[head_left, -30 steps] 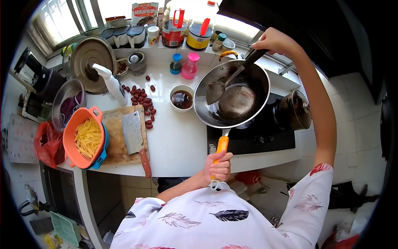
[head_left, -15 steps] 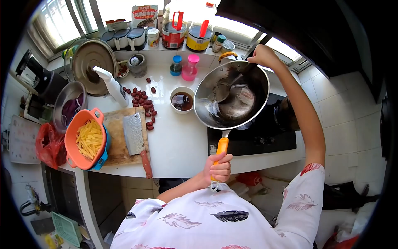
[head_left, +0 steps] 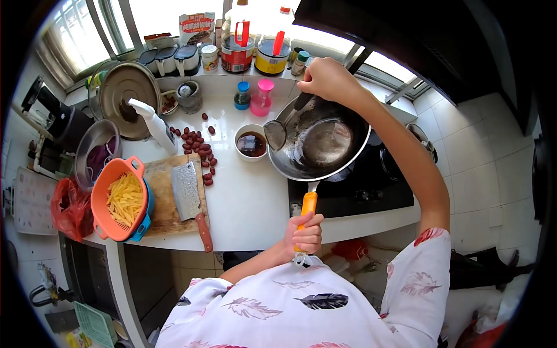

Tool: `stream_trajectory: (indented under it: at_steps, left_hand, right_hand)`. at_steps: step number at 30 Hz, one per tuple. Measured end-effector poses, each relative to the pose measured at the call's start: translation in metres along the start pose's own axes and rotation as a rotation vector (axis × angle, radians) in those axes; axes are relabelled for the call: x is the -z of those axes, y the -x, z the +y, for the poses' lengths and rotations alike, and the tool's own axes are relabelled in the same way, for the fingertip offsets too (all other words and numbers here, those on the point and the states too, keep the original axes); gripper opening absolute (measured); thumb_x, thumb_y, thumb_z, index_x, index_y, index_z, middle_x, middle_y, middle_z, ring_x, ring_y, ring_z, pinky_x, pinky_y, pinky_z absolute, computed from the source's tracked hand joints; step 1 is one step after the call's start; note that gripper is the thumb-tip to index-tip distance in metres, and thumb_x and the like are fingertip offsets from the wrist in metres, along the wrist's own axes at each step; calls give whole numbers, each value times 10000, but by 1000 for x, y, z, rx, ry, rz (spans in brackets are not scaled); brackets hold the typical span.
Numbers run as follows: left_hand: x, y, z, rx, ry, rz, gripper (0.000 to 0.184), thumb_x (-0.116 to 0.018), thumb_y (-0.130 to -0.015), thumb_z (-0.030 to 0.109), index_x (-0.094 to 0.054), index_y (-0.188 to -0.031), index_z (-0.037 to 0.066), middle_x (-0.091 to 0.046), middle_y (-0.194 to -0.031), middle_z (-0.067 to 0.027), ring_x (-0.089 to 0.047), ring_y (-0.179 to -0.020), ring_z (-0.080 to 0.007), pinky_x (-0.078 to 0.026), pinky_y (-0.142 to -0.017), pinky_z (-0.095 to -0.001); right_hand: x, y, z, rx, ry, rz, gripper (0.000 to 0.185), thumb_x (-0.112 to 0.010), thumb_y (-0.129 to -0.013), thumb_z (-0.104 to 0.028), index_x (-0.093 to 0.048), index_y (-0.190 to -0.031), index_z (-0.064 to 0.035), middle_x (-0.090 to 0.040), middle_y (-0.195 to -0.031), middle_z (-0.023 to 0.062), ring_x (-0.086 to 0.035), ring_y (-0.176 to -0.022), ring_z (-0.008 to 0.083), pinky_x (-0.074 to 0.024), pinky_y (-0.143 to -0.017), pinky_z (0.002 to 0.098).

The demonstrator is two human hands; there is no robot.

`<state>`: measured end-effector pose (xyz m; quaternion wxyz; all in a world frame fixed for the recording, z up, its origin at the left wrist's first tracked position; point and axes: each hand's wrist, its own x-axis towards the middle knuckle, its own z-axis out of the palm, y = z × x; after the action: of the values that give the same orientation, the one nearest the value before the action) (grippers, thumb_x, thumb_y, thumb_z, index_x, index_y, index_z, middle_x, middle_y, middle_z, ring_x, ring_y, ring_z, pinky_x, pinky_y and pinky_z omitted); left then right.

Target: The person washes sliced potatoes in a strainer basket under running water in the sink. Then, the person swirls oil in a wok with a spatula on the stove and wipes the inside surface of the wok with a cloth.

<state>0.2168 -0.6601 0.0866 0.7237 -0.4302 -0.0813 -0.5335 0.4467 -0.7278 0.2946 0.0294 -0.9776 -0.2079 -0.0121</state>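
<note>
My left hand is closed round the orange handle of a steel wok, whose inside is dark and stained and tilts toward me. A ladle hangs by the wok's left rim, its bowl beside a white bowl of dark brown liquid. Above the wok's far side, my right hand grips the ladle's black handle. Whether the ladle's bowl holds liquid, I cannot tell. Under the wok lies a black cooktop.
Left of the white bowl are red dates, a cleaver on a wooden board, an orange colander with yellow strips and a white spray bottle. Blue and pink bottles stand behind. A lidded pot sits right.
My right hand has moved left, bringing the ladle from inside the wok to its left rim near the white bowl. The left hand keeps its hold on the wok handle.
</note>
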Motion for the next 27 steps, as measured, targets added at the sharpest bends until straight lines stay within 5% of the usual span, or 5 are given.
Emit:
stream_trajectory:
  at_steps: [8,15,27]
  left_hand:
    - [-2,2,1,1,4,-4,320,-350,-901,278,-316,-640,95,-347,-421,7,-351,-341,-65,-304,-366,-198]
    - [-1,1,1,12,-18,28,312,-405,-885,252,-313,-632,95,-350,-416,15,-358,-334,-55,-318,-354,-187]
    - [0,2,2,30,1,-14,320,-339,-905,288,-315,-649,97,-349,-437,5,-350,-354,-63,-312,-380,-199]
  right_hand:
    - [41,8,30,-203,19,-55,281,-610,-683,-268,-637,-664,11,-573,-543,93,-536,-473,158,-424,-478,269]
    - [19,2,83,-307,199,30,192,-575,-639,-189,-625,-629,-4,-568,-541,133,-581,-532,240,-466,-548,313]
    - [-13,17,25,-87,-145,66,223,-566,-685,-214,-632,-702,-2,-587,-627,163,-586,-587,260,-465,-600,319]
